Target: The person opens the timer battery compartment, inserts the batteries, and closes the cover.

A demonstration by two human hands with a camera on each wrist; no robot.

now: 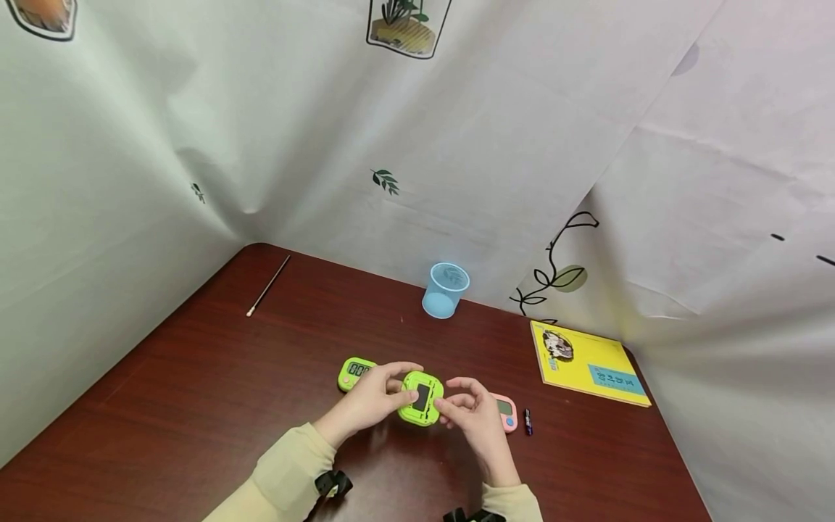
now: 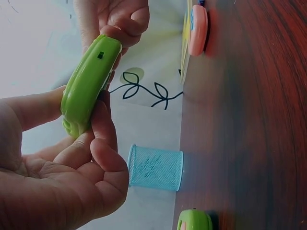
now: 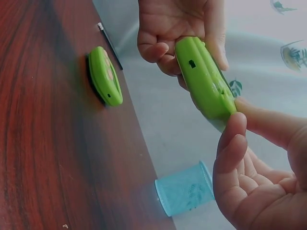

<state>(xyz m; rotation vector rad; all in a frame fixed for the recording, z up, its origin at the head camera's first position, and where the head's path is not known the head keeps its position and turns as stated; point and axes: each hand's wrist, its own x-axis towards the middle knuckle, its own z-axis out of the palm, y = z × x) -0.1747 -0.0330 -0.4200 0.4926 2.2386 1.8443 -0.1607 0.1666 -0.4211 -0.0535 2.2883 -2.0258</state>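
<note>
While both hands meet above the near middle of the dark wooden table (image 1: 196,406), the left hand (image 1: 365,402) and right hand (image 1: 476,413) pinch a green timer (image 1: 420,397) between them, back side up, fingers curled on its edges. At nine o'clock lies a second green timer (image 1: 354,372); at three o'clock, a pink timer (image 1: 505,412) and small battery (image 1: 527,421). Farther off, a blue mesh cup (image 1: 445,290) stands at twelve, a yellow booklet (image 1: 587,362) at two, a thin stick (image 1: 268,286) at ten.

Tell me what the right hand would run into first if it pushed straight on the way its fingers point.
The right hand points left, and its fingertips already touch the green timer held between both hands. Beyond that comes the left hand, gripping the timer's other side.
</note>
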